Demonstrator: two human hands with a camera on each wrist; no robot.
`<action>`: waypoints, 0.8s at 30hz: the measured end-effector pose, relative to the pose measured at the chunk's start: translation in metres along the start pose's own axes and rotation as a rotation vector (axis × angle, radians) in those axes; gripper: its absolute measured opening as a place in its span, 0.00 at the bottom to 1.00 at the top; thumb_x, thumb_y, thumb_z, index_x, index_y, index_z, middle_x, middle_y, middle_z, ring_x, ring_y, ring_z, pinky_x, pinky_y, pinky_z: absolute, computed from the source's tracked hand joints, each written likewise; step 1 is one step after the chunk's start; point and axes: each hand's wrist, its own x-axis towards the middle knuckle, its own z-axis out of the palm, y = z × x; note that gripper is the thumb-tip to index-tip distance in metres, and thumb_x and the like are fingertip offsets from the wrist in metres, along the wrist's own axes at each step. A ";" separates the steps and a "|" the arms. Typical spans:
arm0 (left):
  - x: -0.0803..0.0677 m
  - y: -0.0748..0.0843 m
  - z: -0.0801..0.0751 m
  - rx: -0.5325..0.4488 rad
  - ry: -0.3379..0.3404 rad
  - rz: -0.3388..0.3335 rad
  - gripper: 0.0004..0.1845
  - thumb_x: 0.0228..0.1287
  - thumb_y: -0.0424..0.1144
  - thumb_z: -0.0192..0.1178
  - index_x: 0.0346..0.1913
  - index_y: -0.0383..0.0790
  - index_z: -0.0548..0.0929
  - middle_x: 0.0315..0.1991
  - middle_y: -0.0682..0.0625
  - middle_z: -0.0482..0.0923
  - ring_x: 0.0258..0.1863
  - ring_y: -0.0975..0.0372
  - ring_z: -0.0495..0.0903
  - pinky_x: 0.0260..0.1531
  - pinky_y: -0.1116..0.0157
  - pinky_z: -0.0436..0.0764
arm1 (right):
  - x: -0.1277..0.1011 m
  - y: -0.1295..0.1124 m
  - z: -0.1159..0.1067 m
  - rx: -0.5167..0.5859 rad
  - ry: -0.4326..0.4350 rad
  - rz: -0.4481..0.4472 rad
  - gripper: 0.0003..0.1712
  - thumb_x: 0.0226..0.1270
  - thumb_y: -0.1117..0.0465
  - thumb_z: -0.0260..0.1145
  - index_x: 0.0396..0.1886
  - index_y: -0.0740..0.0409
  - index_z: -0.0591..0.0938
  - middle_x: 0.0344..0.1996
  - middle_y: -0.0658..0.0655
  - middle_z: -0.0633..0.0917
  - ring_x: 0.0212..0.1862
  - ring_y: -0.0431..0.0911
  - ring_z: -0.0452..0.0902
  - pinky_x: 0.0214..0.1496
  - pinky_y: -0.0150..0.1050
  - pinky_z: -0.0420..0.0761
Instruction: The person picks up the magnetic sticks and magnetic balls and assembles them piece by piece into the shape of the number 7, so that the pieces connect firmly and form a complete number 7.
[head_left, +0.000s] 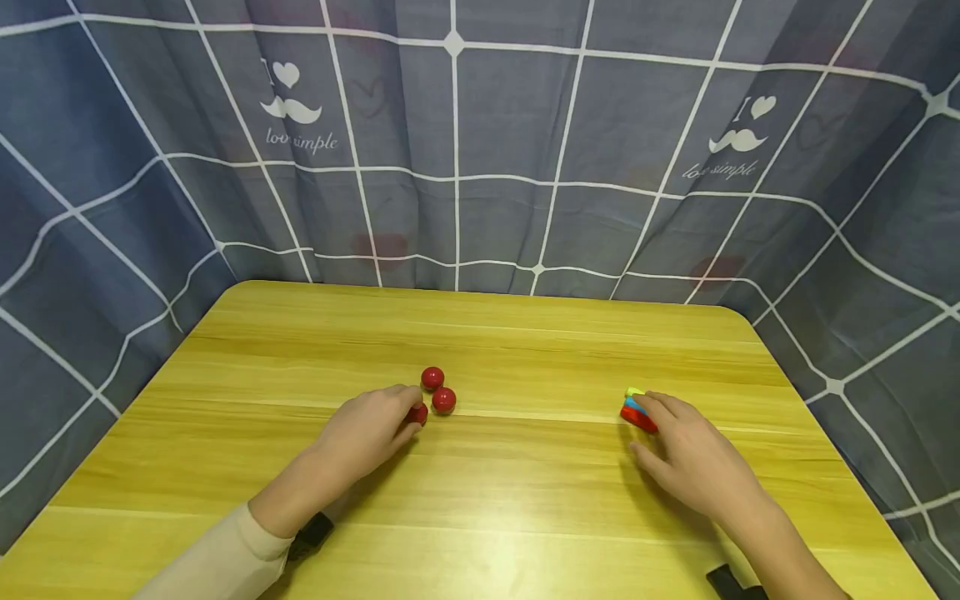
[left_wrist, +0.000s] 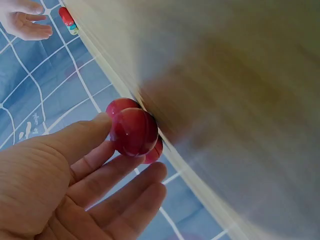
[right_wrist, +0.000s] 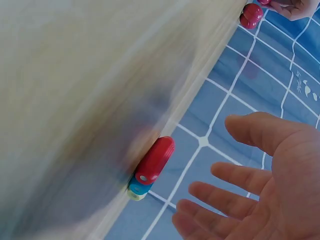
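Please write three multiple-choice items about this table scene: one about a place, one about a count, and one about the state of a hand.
1. Where do the red balls lie?
A. by the left hand
B. by the right hand
C. at the far edge

2. How many red balls are there?
A. two
B. three
C. five

3. How is the right hand?
A. fist closed
B. open beside the coloured stack
C. lifting a ball

Key: 1 A, the left hand touches the nearest ball; 2 B, the head view shows three; 3 B, its fingers spread by the coloured stack.
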 end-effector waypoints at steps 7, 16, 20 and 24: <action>-0.001 0.002 -0.001 -0.010 -0.011 -0.023 0.13 0.50 0.41 0.68 0.31 0.47 0.72 0.22 0.59 0.66 0.20 0.66 0.66 0.20 0.68 0.67 | 0.001 0.001 0.000 0.000 -0.006 0.014 0.34 0.51 0.50 0.68 0.55 0.61 0.72 0.48 0.60 0.76 0.49 0.56 0.72 0.49 0.53 0.71; -0.008 0.010 -0.002 -0.083 -0.059 0.005 0.09 0.50 0.39 0.68 0.30 0.46 0.76 0.23 0.59 0.68 0.22 0.67 0.66 0.23 0.71 0.69 | 0.005 0.006 0.002 0.004 -0.047 0.053 0.19 0.49 0.56 0.71 0.38 0.62 0.78 0.32 0.55 0.78 0.31 0.47 0.71 0.35 0.43 0.73; -0.012 0.017 -0.003 -0.096 -0.081 0.017 0.09 0.52 0.39 0.67 0.27 0.47 0.74 0.19 0.59 0.66 0.20 0.67 0.65 0.21 0.71 0.67 | 0.007 0.007 0.005 0.001 -0.080 0.051 0.16 0.47 0.58 0.72 0.33 0.61 0.79 0.27 0.52 0.75 0.26 0.43 0.65 0.29 0.38 0.69; -0.016 0.024 -0.004 -0.101 -0.076 0.035 0.10 0.52 0.38 0.66 0.25 0.48 0.72 0.18 0.60 0.64 0.18 0.68 0.65 0.20 0.73 0.67 | 0.008 0.008 0.007 -0.003 -0.095 0.054 0.16 0.48 0.58 0.72 0.34 0.62 0.79 0.27 0.52 0.74 0.26 0.43 0.66 0.30 0.39 0.71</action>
